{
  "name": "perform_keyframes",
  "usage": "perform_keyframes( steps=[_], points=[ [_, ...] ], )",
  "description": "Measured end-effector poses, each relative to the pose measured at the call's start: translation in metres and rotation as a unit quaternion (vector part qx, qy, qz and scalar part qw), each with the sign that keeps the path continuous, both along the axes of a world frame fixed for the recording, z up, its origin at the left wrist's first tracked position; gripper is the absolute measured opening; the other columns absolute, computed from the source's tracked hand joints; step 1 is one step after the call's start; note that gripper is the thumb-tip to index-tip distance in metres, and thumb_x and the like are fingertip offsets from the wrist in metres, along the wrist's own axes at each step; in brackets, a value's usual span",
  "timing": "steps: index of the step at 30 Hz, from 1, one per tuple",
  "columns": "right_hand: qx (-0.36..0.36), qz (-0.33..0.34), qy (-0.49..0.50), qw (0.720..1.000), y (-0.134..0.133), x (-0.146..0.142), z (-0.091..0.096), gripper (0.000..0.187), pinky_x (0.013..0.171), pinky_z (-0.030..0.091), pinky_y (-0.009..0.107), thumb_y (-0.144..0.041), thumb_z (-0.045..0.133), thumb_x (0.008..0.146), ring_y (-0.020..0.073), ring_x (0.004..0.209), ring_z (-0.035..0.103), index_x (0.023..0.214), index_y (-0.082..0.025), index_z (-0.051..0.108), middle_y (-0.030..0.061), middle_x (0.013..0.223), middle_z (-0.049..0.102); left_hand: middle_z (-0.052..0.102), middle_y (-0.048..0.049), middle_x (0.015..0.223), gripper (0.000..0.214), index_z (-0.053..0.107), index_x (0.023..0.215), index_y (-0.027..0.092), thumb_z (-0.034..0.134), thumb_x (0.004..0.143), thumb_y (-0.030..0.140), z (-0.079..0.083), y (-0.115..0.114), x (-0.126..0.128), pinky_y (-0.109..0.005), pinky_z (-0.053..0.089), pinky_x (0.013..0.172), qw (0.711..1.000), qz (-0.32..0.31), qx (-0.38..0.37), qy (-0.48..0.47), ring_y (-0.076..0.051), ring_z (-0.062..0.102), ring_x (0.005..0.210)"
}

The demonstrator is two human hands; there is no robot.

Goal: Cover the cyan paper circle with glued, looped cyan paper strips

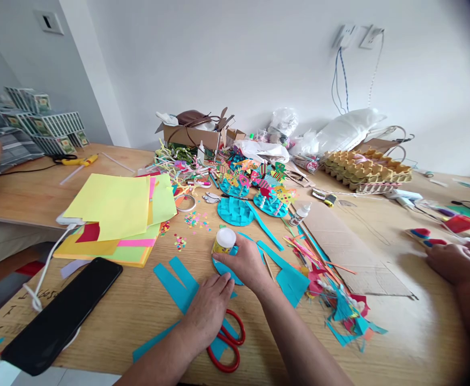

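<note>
My right hand (251, 262) is closed around a thick glue stick (223, 239) with a white top and a yellow label, held over a blue paper disc (235, 272). Fingers and hand hide most of the disc. My left hand (208, 305) lies palm down with its fingers stretched out, fingertips at the disc's near edge. Under and beside it is cut blue paper (178, 287). Red-handled scissors (226, 341) lie by the left wrist, their blades hidden. Another blue piece of paper (293, 283) rests to the right of my right hand.
Coloured paper sheets (110, 206) and a black phone (64, 313) lie left. Ahead are a woven blue disc (235, 210), decorated discs and a small glue bottle (300, 214). Cardboard (351, 249) and paper scraps lie right. Another person's hands (457, 262) are at far right; another's hand shows far left.
</note>
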State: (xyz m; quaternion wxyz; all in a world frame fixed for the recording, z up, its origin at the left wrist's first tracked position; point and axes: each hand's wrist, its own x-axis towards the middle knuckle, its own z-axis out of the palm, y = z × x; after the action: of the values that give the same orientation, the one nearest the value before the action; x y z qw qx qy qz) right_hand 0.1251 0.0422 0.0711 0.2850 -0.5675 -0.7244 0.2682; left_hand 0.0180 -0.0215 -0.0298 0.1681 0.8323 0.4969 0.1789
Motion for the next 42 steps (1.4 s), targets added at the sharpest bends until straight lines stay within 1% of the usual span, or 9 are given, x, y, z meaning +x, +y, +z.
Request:
perform_keyframes(
  steps=[4,8,12,17,21,27,30,36,42],
  points=[
    [0.004,0.002,0.003,1.0,-0.001,-0.001,-0.001,0.021,0.059,0.04,0.025,-0.031,0.071,0.063,0.0189,0.071,0.06,0.077,-0.019,0.061,0.001,0.076,0.066,0.054,-0.0097,0.122,0.032,0.05,0.119,0.015,0.035,0.09,0.015,0.001,0.001,0.0,-0.041,0.041,0.09,1.0,-0.009,-0.002,0.01,-0.025,0.049,0.109],
    [0.001,-0.005,0.021,1.0,-0.001,-0.002,0.0,0.019,0.06,0.04,0.024,-0.029,0.071,0.062,0.0179,0.07,0.061,0.077,-0.02,0.063,-0.0008,0.075,0.067,0.053,-0.0085,0.124,0.032,0.05,0.118,0.017,0.034,0.091,0.014,0.002,0.0,0.001,-0.041,0.04,0.09,1.0,-0.008,0.001,0.002,-0.024,0.048,0.11],
    [-0.002,-0.014,0.014,1.0,0.0,-0.002,0.002,0.017,0.059,0.04,0.024,-0.029,0.071,0.063,0.0177,0.068,0.061,0.075,-0.02,0.064,-0.0012,0.073,0.068,0.053,-0.0086,0.124,0.031,0.05,0.117,0.018,0.034,0.091,0.016,-0.003,0.0,0.0,-0.042,0.04,0.091,1.0,-0.004,0.013,-0.008,-0.024,0.048,0.111],
    [0.001,-0.008,0.02,1.0,0.001,-0.002,0.002,0.015,0.059,0.04,0.024,-0.029,0.07,0.063,0.018,0.069,0.061,0.074,-0.02,0.064,-0.0005,0.073,0.068,0.053,-0.0077,0.125,0.031,0.05,0.118,0.018,0.035,0.091,0.017,-0.009,0.001,0.0,-0.041,0.04,0.092,1.0,-0.008,0.024,-0.004,-0.025,0.047,0.112],
    [0.005,-0.011,0.016,1.0,0.002,-0.003,0.0,0.015,0.059,0.04,0.025,-0.029,0.07,0.064,0.0185,0.068,0.061,0.073,-0.019,0.064,0.0001,0.071,0.068,0.053,-0.0083,0.124,0.032,0.049,0.119,0.017,0.035,0.091,0.016,-0.006,0.001,0.0,-0.041,0.04,0.091,1.0,-0.011,0.025,0.014,-0.025,0.047,0.111],
    [0.004,-0.009,0.016,1.0,0.003,-0.004,-0.001,0.014,0.059,0.04,0.024,-0.028,0.07,0.063,0.0174,0.067,0.06,0.074,-0.021,0.065,-0.002,0.07,0.067,0.052,-0.0085,0.125,0.032,0.049,0.12,0.015,0.037,0.09,0.015,0.0,0.001,0.0,-0.041,0.04,0.091,0.999,-0.013,0.016,0.033,-0.025,0.047,0.111],
    [0.003,-0.008,0.016,1.0,0.003,-0.005,-0.001,0.014,0.059,0.039,0.024,-0.027,0.07,0.063,0.0171,0.066,0.06,0.074,-0.021,0.065,-0.0024,0.071,0.067,0.052,-0.0095,0.125,0.032,0.049,0.12,0.015,0.037,0.09,0.015,-0.001,0.001,0.0,-0.041,0.04,0.092,0.999,-0.018,0.011,0.025,-0.026,0.047,0.112],
    [0.013,-0.005,0.023,1.0,0.004,-0.005,-0.004,0.014,0.059,0.039,0.023,-0.027,0.071,0.062,0.0167,0.066,0.06,0.074,-0.021,0.065,-0.0029,0.071,0.067,0.053,-0.0075,0.124,0.031,0.048,0.119,0.018,0.037,0.091,0.017,-0.006,0.001,0.0,-0.041,0.039,0.092,1.0,-0.01,0.006,-0.001,-0.024,0.046,0.111],
    [0.008,-0.002,0.023,1.0,0.002,-0.004,-0.006,0.014,0.058,0.039,0.024,-0.028,0.071,0.062,0.0173,0.067,0.06,0.073,-0.02,0.065,-0.0015,0.07,0.067,0.054,-0.009,0.122,0.031,0.05,0.118,0.016,0.036,0.09,0.016,-0.003,0.001,0.001,-0.042,0.04,0.09,1.0,-0.013,0.003,0.021,-0.025,0.048,0.109]
  ],
)
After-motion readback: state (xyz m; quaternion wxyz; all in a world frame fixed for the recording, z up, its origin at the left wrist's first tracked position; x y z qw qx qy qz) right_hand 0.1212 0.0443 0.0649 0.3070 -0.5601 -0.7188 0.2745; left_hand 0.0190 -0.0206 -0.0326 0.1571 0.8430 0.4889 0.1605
